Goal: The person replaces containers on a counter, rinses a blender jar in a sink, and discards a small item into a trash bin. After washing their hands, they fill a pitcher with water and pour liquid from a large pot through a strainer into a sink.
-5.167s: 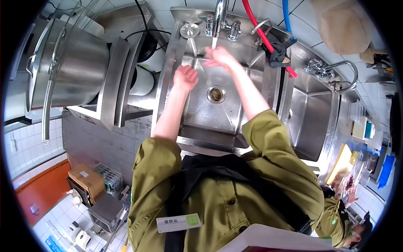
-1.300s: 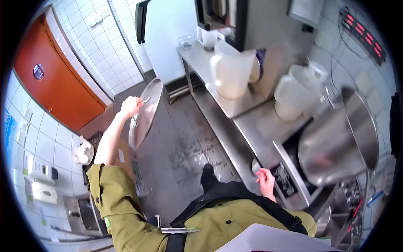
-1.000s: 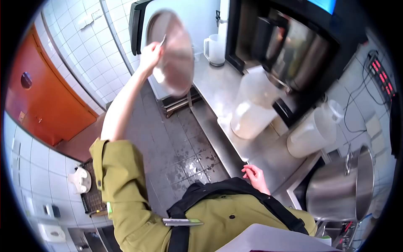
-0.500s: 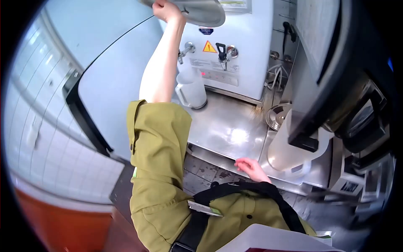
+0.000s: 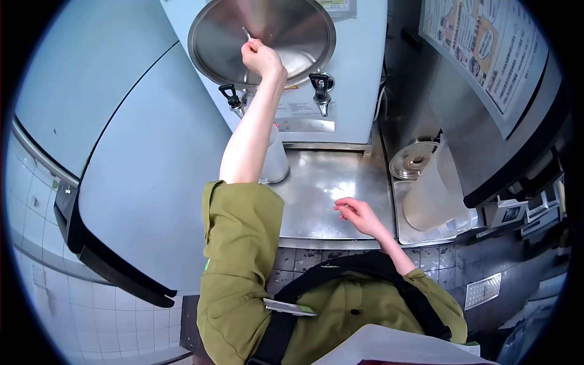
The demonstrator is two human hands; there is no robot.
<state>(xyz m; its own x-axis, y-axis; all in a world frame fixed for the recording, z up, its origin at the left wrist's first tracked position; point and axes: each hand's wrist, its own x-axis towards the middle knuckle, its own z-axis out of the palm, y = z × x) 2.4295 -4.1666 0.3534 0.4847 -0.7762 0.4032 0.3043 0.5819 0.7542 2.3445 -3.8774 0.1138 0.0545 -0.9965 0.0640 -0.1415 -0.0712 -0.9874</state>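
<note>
My left hand (image 5: pixel 263 58) is closed on the small handle of a large round metal lid (image 5: pixel 298 33). The lid is held tilted, its broad face toward me, in front of a white water boiler (image 5: pixel 356 112). Two black-handled taps stick out below it, a left tap (image 5: pixel 232 97) and a right tap (image 5: pixel 321 91). Behind my left forearm, a translucent plastic jug (image 5: pixel 277 161) stands partly hidden. My right hand (image 5: pixel 358 216) hovers over the front of the metal counter (image 5: pixel 316 176), fingers loosely bent and apart, with nothing visible in them.
At the right a larger plastic jug (image 5: pixel 429 198) stands on a metal tray beside a smaller round metal lid (image 5: pixel 410 161). A printed sheet (image 5: pixel 486 52) hangs on the metal cabinet at upper right. A pale blue door (image 5: pixel 146 164) with a black edge is close on my left.
The lid has come further into view and its broad face now shows. My right hand has moved from the counter's front edge to above the counter. The camera view has shifted.
</note>
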